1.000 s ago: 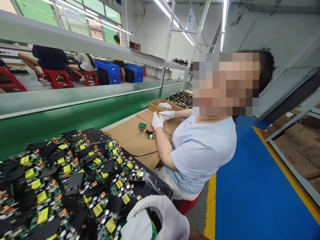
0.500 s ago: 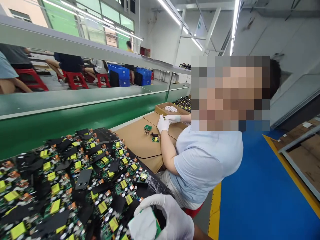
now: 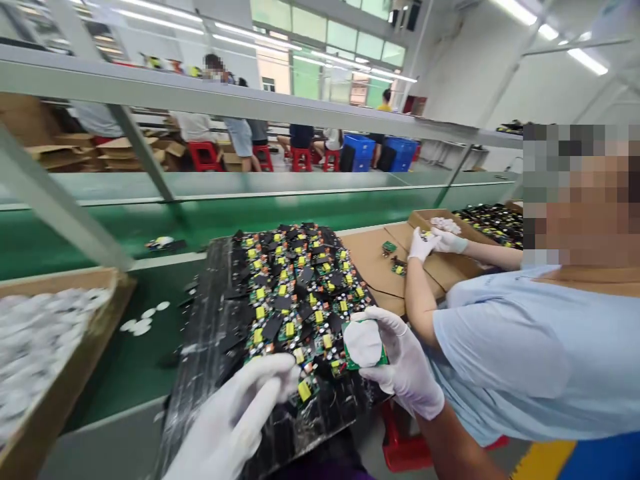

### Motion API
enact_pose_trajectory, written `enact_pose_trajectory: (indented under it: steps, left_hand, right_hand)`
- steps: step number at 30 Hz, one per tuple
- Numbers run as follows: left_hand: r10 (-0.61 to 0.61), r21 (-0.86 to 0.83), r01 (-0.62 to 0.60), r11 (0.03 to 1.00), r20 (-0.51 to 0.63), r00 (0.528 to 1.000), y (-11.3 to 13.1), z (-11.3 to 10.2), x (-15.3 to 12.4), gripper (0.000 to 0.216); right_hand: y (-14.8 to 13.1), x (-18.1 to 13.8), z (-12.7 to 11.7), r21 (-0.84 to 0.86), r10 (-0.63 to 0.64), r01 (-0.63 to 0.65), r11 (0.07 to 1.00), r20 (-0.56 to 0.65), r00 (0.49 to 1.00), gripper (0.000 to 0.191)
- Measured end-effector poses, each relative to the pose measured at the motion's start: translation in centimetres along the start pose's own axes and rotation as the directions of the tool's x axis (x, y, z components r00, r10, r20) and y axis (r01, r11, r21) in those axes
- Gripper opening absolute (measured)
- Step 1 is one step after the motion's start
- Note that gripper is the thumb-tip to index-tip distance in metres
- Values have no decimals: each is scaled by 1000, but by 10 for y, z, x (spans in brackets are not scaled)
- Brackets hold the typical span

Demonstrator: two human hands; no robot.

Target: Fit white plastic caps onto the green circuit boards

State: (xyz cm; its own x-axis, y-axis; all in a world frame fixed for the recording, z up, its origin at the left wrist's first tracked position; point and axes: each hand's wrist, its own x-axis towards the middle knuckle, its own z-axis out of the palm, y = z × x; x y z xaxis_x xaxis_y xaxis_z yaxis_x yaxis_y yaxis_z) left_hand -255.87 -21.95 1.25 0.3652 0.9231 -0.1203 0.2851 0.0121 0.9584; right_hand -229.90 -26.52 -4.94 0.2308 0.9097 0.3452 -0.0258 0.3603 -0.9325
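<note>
My right hand [image 3: 400, 363], in a white glove, is closed on a small green circuit board [image 3: 364, 345] with a white round pad on its face, held just right of a heap of boards. The heap of green circuit boards [image 3: 295, 293] with yellow parts and black sheets lies on a black tray [image 3: 205, 347]. My left hand [image 3: 235, 417], also gloved, is low in front of the tray with its fingertips pinching a board with a yellow part [image 3: 305, 389] at the tray's near edge.
A co-worker in a light blue shirt [image 3: 520, 347] sits close on the right, gloved hands [image 3: 430, 243] working over cardboard sheets [image 3: 380, 260]. A cardboard box of white pads [image 3: 35, 340] stands at the left. A green conveyor [image 3: 200, 213] runs behind. Loose white pads [image 3: 143, 320] lie beside the tray.
The view has swung left, bringing the box of pads and my left hand into sight. My right hand keeps the green board and has come up higher in view.
</note>
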Motion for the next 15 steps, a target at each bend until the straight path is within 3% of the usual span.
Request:
enact_pose_trajectory:
  steps: [3, 6, 8, 11, 15]
  left_hand:
    - [-5, -41, 8, 999, 67, 998, 12, 20, 7, 45]
    - [72, -133, -53, 990, 145, 987, 19, 35, 19, 40]
    - [126, -179, -90, 980, 199, 972, 19, 40, 23, 32]
    - [174, -299, -88, 950, 275, 945, 13, 42, 26, 40]
    - [150, -382, -50, 923, 235, 960, 8, 38, 29, 49]
  right_hand:
    - [-3, 1, 10, -73, -47, 56, 996, 123, 991, 72]
    - [-6, 6, 24, -144, -88, 125, 982, 239, 967, 68]
    - [-10, 10, 34, -172, -136, 194, 966, 305, 943, 64]
    - [-14, 17, 48, -212, -170, 256, 943, 356, 919, 59]
    - [-16, 21, 61, -252, -61, 173, 952, 399, 915, 80]
